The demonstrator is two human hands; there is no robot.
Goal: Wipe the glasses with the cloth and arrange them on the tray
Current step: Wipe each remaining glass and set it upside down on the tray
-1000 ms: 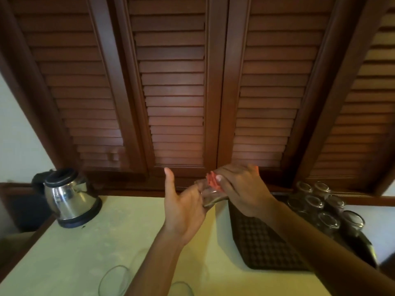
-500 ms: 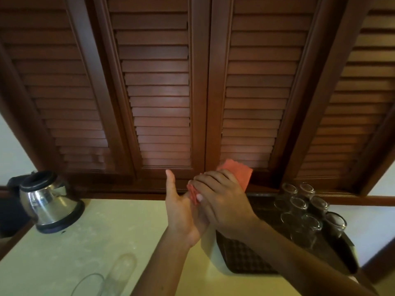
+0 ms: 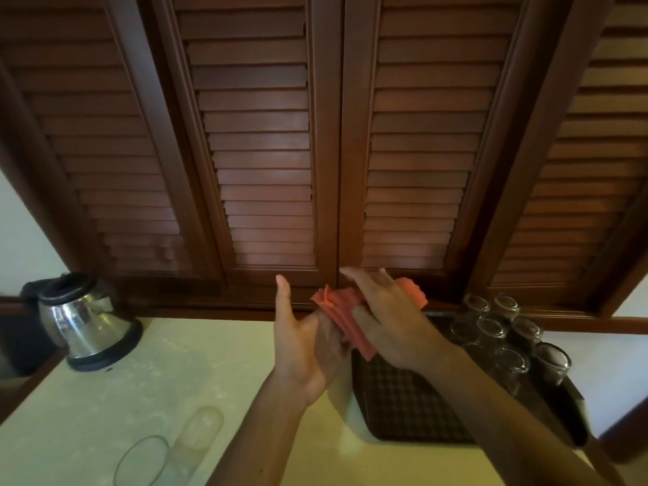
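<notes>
Where hands [image 3: 350,331] meet, glass hidden under cloth [image 3: 342,315].

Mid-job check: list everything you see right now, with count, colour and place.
cloth: one, coral-red, bunched between the two hands
glasses on tray: about eight, clear, upside down, far right part of the tray
tray: one, dark, right side of the counter
glasses near the camera: two, clear, bottom left of the counter
kettle: one, steel with black base, far left
counter: one, pale yellow
louvred doors: dark brown wood, behind the counter
left hand: thumb up, against the cloth
right hand: fingers spread over the cloth
</notes>
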